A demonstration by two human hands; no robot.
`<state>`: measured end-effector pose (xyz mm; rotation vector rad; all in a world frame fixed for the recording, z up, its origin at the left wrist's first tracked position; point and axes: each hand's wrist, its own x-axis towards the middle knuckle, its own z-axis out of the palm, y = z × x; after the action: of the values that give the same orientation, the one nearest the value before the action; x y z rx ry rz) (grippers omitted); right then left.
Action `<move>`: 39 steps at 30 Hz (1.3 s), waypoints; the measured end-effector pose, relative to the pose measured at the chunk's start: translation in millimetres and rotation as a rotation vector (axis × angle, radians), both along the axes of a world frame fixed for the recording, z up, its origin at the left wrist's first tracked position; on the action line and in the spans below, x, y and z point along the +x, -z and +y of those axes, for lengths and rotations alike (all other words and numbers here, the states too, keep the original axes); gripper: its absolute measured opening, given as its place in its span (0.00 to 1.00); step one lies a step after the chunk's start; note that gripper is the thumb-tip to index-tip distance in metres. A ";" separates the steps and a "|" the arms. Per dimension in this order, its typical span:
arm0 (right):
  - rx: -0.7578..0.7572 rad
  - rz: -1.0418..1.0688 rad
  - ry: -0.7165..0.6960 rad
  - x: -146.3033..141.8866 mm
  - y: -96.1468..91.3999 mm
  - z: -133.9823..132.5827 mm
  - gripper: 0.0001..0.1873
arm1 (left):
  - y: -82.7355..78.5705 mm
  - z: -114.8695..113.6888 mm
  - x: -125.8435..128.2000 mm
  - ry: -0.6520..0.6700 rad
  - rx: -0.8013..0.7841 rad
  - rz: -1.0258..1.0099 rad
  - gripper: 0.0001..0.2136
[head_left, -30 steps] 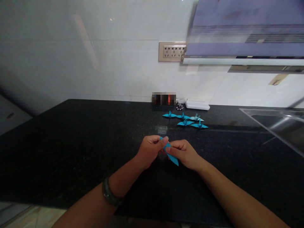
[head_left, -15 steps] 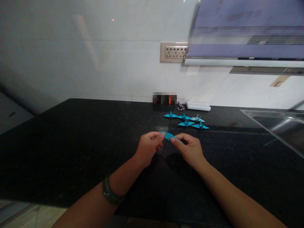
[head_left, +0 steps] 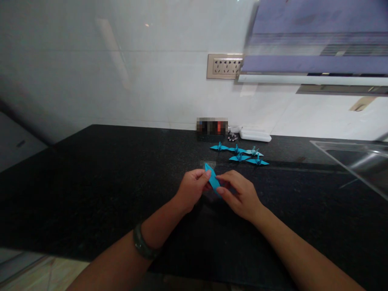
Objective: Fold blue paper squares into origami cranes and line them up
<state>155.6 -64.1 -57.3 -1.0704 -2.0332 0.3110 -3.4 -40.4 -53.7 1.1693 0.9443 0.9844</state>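
A narrow piece of folded blue paper [head_left: 213, 180] is held above the dark counter, its pointed end up and away from me. My left hand [head_left: 193, 188] is closed on its left edge, thumb on top and the other fingers mostly hidden behind. At the paper's lower right, my right hand [head_left: 241, 192] has its thumb against the end and the index fingertip against the side, with the fingers bent. Beyond my hands, several blue origami cranes [head_left: 239, 157] stand in two rows, and one paler crane [head_left: 254, 151] is at the right of the back row.
On the black counter [head_left: 106, 182], a blurred-out box [head_left: 212, 128], a beaded loop [head_left: 233, 137] and a white object [head_left: 255, 135] lie by the wall. A metal sink [head_left: 360, 161] is at the right. Above hang a socket panel [head_left: 226, 66] and a purple range hood [head_left: 303, 40].
The folded paper has turned from lying nearly crosswise to pointing away from me. My right thumb and index finger have spread a little along it. The view has shifted slightly.
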 end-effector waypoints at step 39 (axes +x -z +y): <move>-0.523 0.468 0.036 -3.4 4.0 7.7 0.14 | 5.7 -0.2 -2.5 0.161 0.041 0.101 0.11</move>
<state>152.2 -56.4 -61.2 -1.1984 -1.5405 1.0150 -5.8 -40.5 -59.4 1.3187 0.8975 0.8247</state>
